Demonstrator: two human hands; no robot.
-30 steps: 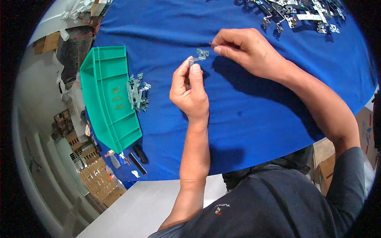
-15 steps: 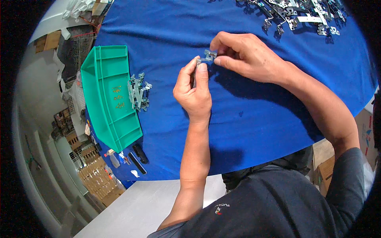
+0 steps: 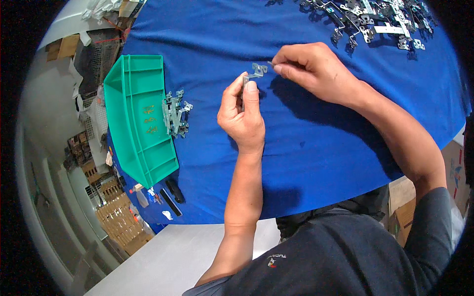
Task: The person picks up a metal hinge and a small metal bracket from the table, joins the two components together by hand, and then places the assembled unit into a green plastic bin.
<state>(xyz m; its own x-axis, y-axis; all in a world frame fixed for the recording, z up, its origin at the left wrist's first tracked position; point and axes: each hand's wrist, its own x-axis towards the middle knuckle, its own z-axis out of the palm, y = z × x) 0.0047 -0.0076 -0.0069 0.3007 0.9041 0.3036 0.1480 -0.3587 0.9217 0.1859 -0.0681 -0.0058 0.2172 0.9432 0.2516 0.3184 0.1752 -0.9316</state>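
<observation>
The blue surface (image 3: 316,148) carries a green bin (image 3: 138,118) at left. The left hand (image 3: 242,116) has risen slightly, still pinching a small metal bracket (image 3: 254,73) at centre; the right hand (image 3: 316,71), fingers closed, has drawn back just right of it, holding a tiny piece.

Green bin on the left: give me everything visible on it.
The green bin looks like moulded plastic, long and open-topped, with ribs dividing it into compartments. It lies on the blue cloth near the table's left edge. A few small brass-coloured pieces lie inside. A small pile of metal brackets sits against its right wall. Neither hand touches it.
</observation>
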